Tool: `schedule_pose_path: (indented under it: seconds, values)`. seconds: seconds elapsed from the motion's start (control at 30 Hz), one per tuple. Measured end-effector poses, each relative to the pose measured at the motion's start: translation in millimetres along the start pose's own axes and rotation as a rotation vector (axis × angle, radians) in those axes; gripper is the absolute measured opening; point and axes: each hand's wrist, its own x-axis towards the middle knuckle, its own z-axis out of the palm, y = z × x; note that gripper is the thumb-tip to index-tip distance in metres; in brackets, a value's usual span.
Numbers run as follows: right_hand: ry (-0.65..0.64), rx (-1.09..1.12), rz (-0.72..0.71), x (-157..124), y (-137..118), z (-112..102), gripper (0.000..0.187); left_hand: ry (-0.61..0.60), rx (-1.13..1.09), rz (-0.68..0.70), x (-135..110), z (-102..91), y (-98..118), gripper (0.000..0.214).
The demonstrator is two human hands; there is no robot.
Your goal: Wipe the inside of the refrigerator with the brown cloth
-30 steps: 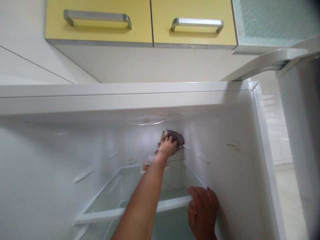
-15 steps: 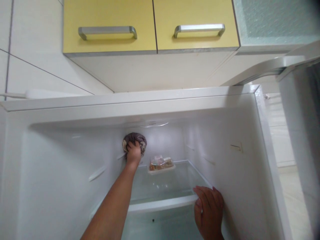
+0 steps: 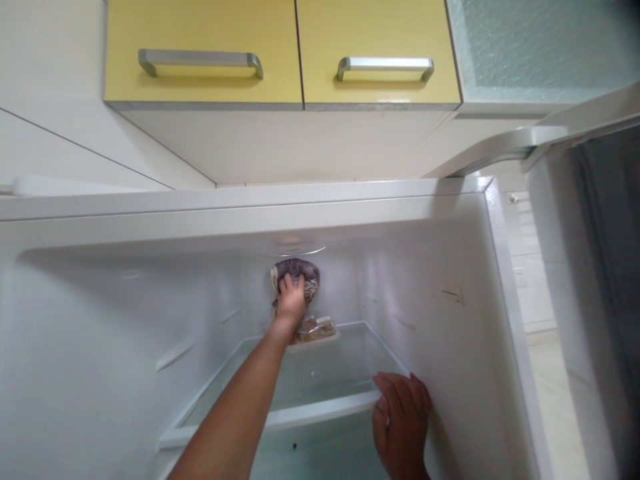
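Inside an open fridge, my left hand (image 3: 291,300) reaches to the back wall with its fingers pressed into a bunched, dark patterned cloth (image 3: 311,279). The cloth lies against the wall, just above a shallow food tray (image 3: 320,331) with clear wrap over it. My forearm and hand cover the tray's left end. That tray stands at the rear of a glass shelf (image 3: 340,373). At the shelf's front right corner, my right hand (image 3: 404,417) has its fingers curled over the white edge, thumb in front, close to the side wall.
Yellow cabinet doors (image 3: 200,27) with metal handles are above the fridge. On the right, the fridge door (image 3: 565,267) stands swung out. Short shelf rails (image 3: 175,355) stick out from the side walls. A lower glass surface (image 3: 320,453) with a small dark speck lies beneath the shelf.
My left hand has slid the cloth rightward along the back wall, from the left corner to above the tray. My right hand keeps its place on the shelf edge. The view has shifted slightly.
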Motion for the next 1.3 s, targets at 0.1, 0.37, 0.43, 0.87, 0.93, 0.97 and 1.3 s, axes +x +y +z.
schedule_pose_path:
  seconds: [0.1, 0.37, 0.43, 0.87, 0.93, 0.97, 1.3]
  values:
    - [0.008, -0.003, 0.009, 1.4, 0.0, 0.1, 0.026, -0.040, -0.117, 0.090, 6.7, 9.5, 43.5, 0.060]
    - [0.003, -0.006, -0.028, -1.0, 3.7, 3.3, 0.027, -0.256, -0.540, 0.017, 4.7, 49.0, 133.7, 0.083]
    - [-0.013, 0.010, 0.018, -0.9, 1.7, 2.8, 0.027, -0.334, -0.683, -0.031, 2.5, 47.2, 130.2, 0.084]
    - [-0.150, -0.013, 0.115, 17.1, -16.1, -29.9, 0.029, -0.372, -1.785, -0.015, -88.4, -63.9, 148.6, 0.081]
    - [-0.173, 0.013, 0.123, 27.4, -25.8, -47.6, 0.032, -0.391, -1.728, 0.087, -98.6, -76.6, 162.8, 0.085]
    - [-0.197, 0.044, 0.121, 34.1, -32.0, -58.6, 0.035, -0.387, -1.658, 0.140, -103.1, -81.6, 168.0, 0.086]
    - [-0.171, -0.230, 0.063, 145.1, -68.2, -99.4, 0.051, -0.786, -1.849, 0.040, -114.5, -120.3, 154.0, 0.061]
